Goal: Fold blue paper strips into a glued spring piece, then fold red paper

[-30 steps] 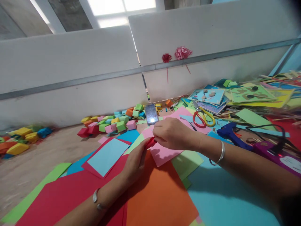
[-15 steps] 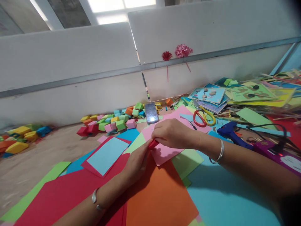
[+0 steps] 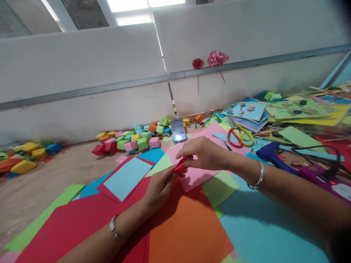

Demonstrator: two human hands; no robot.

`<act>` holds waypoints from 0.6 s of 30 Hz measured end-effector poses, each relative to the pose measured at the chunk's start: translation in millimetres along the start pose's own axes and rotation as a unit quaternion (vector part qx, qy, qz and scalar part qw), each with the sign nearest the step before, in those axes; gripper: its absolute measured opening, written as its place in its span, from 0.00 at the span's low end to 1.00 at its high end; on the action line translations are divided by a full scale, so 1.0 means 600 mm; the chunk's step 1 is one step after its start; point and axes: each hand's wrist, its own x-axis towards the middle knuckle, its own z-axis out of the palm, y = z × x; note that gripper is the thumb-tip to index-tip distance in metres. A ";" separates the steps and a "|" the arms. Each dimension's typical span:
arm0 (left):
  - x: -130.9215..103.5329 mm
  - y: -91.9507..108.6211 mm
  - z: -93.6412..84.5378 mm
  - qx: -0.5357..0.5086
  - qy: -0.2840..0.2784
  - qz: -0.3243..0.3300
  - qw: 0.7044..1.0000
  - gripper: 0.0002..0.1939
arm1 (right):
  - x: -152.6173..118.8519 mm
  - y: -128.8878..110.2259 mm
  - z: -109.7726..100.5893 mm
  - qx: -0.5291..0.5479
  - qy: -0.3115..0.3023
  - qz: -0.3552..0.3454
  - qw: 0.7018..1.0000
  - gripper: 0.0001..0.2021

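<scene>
Both hands meet over a small folded red paper piece (image 3: pixel 181 167) at the middle of the view. My left hand (image 3: pixel 158 188) pinches its near end from below, a bracelet on that wrist. From the right, my right hand (image 3: pixel 204 152) grips its far end with the fingertips, a silver bangle on the wrist. Under the hands lie a pink sheet (image 3: pixel 196 175) and a large orange sheet (image 3: pixel 183 226). Most of the red piece is hidden by the fingers.
Coloured sheets cover the table: red (image 3: pixel 68 223), light blue (image 3: pixel 263 233), green. A phone (image 3: pixel 178 130) lies beyond the hands beside several folded paper cubes (image 3: pixel 137 140). Scissors (image 3: pixel 237 135), a blue glue gun (image 3: pixel 271 155) and stacked cards (image 3: pixel 246 111) sit right. White partitions (image 3: pixel 82 80) stand behind.
My right hand's fingers have lifted a little, so more of the red piece shows between the hands. The view has shifted slightly to the left.
</scene>
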 end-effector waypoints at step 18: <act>-0.001 0.025 -0.002 -0.093 -0.001 -0.048 0.994 0.25 | -0.004 -0.007 0.022 0.279 0.011 0.099 0.955 0.09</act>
